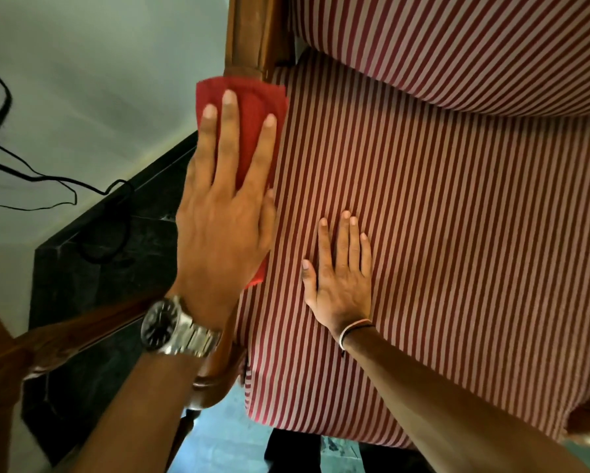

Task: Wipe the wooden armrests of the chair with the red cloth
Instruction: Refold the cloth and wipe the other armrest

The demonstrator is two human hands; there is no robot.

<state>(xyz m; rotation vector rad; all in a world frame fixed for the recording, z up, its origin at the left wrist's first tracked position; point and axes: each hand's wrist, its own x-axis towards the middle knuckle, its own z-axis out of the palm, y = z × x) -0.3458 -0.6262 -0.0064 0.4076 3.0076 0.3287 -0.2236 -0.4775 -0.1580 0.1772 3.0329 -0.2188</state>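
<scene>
The red cloth (252, 104) lies draped over the chair's left wooden armrest (249, 32). My left hand (225, 206), with a steel watch at the wrist, presses flat on the cloth, fingers spread and pointing toward the chair's back. Most of the armrest is hidden under the hand and cloth; its curved front end (215, 380) shows below my wrist. My right hand (341, 278) rests flat and empty on the red-and-white striped seat cushion (457, 233), fingers apart, a thin band at the wrist.
The striped backrest (474, 46) fills the upper right. A white wall (99, 63) with black cables (30, 172) and a dark stone skirting (99, 268) stand to the left. Another wooden furniture piece (48, 343) sits at lower left. Tiled floor (218, 438) shows below the seat.
</scene>
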